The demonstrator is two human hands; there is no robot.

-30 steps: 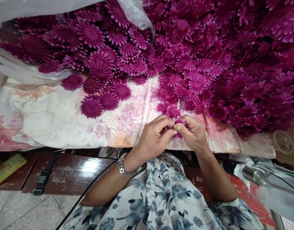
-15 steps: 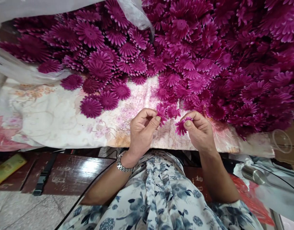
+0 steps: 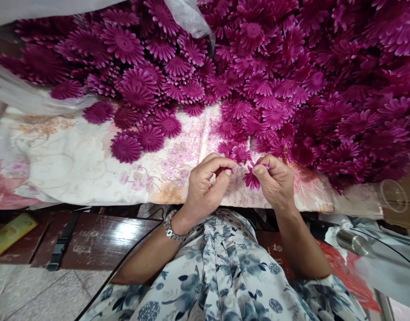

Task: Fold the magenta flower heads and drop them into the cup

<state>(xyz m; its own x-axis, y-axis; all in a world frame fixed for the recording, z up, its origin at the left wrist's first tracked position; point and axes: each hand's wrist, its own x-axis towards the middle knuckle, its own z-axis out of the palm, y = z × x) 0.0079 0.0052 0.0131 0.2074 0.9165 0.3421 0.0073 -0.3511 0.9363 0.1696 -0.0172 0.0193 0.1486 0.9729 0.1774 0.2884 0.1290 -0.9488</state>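
My left hand [image 3: 209,183], with a metal watch on its wrist, is closed in a pinch above the cloth. A small purple bit [image 3: 227,170] shows between its thumb and forefinger; the rest of it is hidden by the fingers. My right hand [image 3: 277,182] pinches a purple artificial flower [image 3: 251,177] between thumb and forefinger, its petals spreading to the left of the thumb. The two hands are close together, a narrow gap between them. Just beyond them a loose purple flower head [image 3: 241,154] rests on the cloth.
A big heap of purple flower heads [image 3: 275,89] covers the back and right of the flowered tablecloth [image 3: 74,165]. More flowers [image 3: 138,89] spill from a clear plastic bag [image 3: 31,96] at the left. A clear plastic cup [image 3: 394,196] stands at the right edge.
My left hand has moved right, toward my right hand, and turned slightly, its fingers now covering most of the purple piece. My right hand stays nearly in place with its flower.
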